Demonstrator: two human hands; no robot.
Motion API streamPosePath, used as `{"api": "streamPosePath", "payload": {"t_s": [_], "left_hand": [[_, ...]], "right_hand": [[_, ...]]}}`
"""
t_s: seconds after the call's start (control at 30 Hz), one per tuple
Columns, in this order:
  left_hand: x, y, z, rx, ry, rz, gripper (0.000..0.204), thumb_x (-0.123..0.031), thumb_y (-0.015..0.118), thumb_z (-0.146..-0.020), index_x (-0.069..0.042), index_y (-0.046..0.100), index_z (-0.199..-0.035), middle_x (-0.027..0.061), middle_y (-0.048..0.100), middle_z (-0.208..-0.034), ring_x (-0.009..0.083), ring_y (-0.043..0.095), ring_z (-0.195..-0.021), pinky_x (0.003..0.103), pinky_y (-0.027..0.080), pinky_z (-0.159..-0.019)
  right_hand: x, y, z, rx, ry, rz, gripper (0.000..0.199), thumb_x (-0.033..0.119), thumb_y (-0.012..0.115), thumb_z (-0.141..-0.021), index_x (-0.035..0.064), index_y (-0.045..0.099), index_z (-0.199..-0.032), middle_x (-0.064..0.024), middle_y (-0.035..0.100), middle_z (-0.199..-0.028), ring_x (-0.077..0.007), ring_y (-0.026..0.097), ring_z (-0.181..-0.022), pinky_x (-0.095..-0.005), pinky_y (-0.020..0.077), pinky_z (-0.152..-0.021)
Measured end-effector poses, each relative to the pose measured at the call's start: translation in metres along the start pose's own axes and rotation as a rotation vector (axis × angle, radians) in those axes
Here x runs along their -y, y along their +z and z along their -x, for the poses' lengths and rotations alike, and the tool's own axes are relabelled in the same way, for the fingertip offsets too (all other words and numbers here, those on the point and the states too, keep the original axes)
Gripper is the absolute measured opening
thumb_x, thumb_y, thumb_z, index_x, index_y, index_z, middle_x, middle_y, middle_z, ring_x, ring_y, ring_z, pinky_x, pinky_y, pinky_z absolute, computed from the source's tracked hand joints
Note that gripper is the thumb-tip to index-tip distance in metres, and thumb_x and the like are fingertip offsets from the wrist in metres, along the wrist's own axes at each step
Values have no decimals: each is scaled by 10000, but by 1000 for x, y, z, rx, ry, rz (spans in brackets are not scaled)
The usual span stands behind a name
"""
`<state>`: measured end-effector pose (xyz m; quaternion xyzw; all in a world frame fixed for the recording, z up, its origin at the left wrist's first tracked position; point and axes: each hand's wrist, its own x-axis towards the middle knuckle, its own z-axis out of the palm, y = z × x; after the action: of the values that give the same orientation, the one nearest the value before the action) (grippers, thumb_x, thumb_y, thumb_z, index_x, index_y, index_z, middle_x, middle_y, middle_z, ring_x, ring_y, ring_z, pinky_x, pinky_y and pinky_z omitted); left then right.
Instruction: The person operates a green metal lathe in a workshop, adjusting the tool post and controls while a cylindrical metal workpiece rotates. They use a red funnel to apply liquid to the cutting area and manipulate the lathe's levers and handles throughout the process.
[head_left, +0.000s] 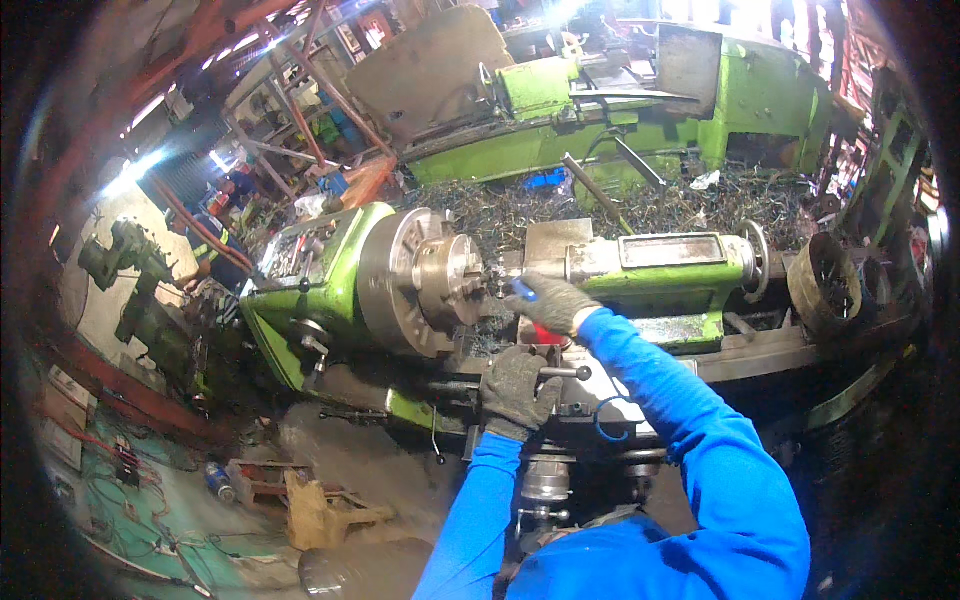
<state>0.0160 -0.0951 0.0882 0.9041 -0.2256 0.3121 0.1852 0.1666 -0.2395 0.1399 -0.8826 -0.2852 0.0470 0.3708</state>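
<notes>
Close Quarters at the Chuck (437, 270)

At centre frame, the right hand (560, 305) grips a blue tool (524, 290) just right of the chuck. Below it, the left hand (520, 390) covers one end of a ball-ended lever (583, 373); whether it grasps cannot be told. Should the chuck start turning, it might snag the nearby right hand.

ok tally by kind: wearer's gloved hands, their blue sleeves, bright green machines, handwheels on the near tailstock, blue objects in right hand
Gloved hands (left hand, right hand): 2
Blue sleeves: 2
Bright green machines: 2
Tailstock handwheel: 1
Blue object in right hand: 1
Total: 8
</notes>
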Motion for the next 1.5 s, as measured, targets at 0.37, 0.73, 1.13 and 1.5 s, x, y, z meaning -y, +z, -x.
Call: {"api": "streamPosePath", "payload": {"t_s": [0.37,0.73,1.13,1.5], "left_hand": [[-4,3,1,7,-38,-55,468,-551,638,-906,-83,632,-896,147,610,-840,400,605,-855,551,470,-780],[0,0,8,97,-78,-56,501,-549,615,-930,-68,665,-1058,166,676,-1046,433,635,-1071,582,486,-949],[6,9,10,-51,-34,-38,453,-543,597,-928,-94,650,-958,142,646,-934,412,627,-941,556,500,-835],[3,6,8,-75,-14,-65,432,-522,634,-888,-100,664,-973,139,649,-953,397,624,-976,567,476,-884]], "right_hand": [[2,52,-35,119,75,244,635,565,612,-936,52,586,-1310,-254,715,-1202,-437,698,-1111,-538,545,-963],[11,46,-33,129,52,300,429,345,570,-965,31,585,-1257,-290,718,-1146,-450,713,-1069,-548,553,-914],[3,58,-38,101,54,316,427,381,551,-972,38,644,-1208,-262,726,-1157,-430,713,-1079,-537,557,-925],[5,54,-33,107,34,306,424,379,561,-962,57,654,-1222,-243,736,-1143,-425,716,-1067,-534,555,-929]]}}
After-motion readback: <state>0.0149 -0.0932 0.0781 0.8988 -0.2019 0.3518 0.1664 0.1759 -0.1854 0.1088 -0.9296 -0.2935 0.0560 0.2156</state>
